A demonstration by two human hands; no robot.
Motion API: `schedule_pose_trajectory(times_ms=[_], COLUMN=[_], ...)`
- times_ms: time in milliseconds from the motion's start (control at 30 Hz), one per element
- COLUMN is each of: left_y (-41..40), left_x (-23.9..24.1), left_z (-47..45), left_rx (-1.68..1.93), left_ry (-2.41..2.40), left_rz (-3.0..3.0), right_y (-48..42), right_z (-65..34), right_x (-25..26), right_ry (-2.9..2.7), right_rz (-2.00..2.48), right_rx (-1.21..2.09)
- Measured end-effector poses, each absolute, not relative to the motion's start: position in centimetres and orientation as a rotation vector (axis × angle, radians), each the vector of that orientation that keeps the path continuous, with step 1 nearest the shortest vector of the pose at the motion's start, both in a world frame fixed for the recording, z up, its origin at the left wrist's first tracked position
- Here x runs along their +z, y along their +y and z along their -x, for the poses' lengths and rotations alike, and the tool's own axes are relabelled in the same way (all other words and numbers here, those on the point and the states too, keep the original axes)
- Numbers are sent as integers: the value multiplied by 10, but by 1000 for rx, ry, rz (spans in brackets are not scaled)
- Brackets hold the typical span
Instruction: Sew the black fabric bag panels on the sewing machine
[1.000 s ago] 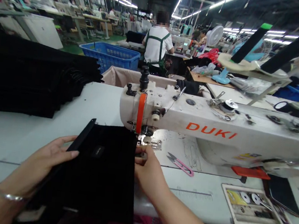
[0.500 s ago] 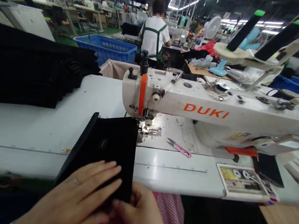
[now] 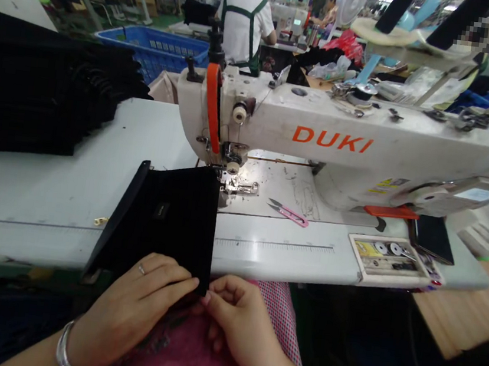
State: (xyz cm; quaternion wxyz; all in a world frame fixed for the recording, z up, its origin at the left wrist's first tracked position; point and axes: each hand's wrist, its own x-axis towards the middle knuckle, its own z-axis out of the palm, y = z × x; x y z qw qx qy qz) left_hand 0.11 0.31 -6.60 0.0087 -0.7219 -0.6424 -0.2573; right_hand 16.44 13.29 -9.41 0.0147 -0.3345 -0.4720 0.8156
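A black fabric piece [image 3: 169, 215] with a small label lies on the white table, its far edge near the presser foot [image 3: 233, 184] of the white DUKI sewing machine [image 3: 343, 141]. My left hand [image 3: 136, 300] rests flat on the near edge of the fabric, fingers pointing right. My right hand [image 3: 239, 319] pinches the fabric's near right corner at the table's front edge. Both hands are over my lap, which is covered in pink cloth.
A tall stack of black fabric [image 3: 37, 92] sits at the left of the table. Pink thread snips [image 3: 289, 213] lie right of the needle. A bobbin tray [image 3: 389, 257] and a phone [image 3: 431, 238] are at the right. A person in white works behind, beside a blue basket [image 3: 154, 50].
Both hands have drawn back from the needle area to the near edge of the fabric. The view has tilted down and moved closer.
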Motion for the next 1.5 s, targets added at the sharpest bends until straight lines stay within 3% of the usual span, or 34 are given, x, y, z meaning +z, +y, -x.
schedule_pose_trajectory(times_ms=[800,933,1000,1100,1200,1300,1500], left_y=[-1,8,11,16,20,26,42], left_x=[-90,-87,-84,-78,-77,-79,-74], left_z=[-8,-13,-13,-8,-3,3,20], left_rx=[-708,-789,-850,-881,-882,-845,-852], left_ry=[-1935,-1924,-1907,-1891,-1872,-1872,-1915], left_rz=[2207,2080,2090,2122,2127,2148,2182], right_y=[134,133,136,145,159,174,191], right_z=[-163,-166,-172,-177,-169,-153,-135], right_x=[-100,-118,-121,-115,-105,-99,-91], right_ry=[-1160,-1404,-1768,-2289,-2369,-2367,-2382], right_rz=[910,917,836,547,240,28,-58], right_rx=[2765,2724,2455,1544,777,547,524])
